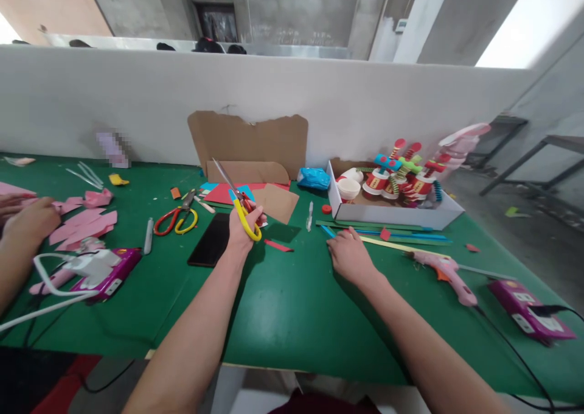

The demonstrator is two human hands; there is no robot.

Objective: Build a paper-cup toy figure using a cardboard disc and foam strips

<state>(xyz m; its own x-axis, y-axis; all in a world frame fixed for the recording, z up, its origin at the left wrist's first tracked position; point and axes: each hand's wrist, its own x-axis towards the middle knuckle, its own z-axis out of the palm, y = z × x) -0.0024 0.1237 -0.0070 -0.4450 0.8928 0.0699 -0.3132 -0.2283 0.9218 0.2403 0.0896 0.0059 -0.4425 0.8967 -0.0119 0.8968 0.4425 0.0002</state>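
Observation:
My left hand (241,228) is closed around scissors (247,221) with yellow and red handles, their blades pointing up and away over the table. On the right, my right hand (350,254) rests low on the tabletop, its fingers bent over the end of a blue paper strip (327,231). More green, blue and yellow strips (410,238) lie just beyond and beside that hand. Beneath the scissors sits a black phone-like slab (212,240). A small red paper scrap (278,246) lies between my hands, and brown and red paper sheets (279,202) are behind them.
A white box (392,218) holds cups and small paper models. To the right are a pink glue gun (447,274) and a purple power box (531,310). Pliers (182,213), another purple box (114,274) and a person's hand (34,222) with pink paper are left. Cardboard (250,137) leans behind.

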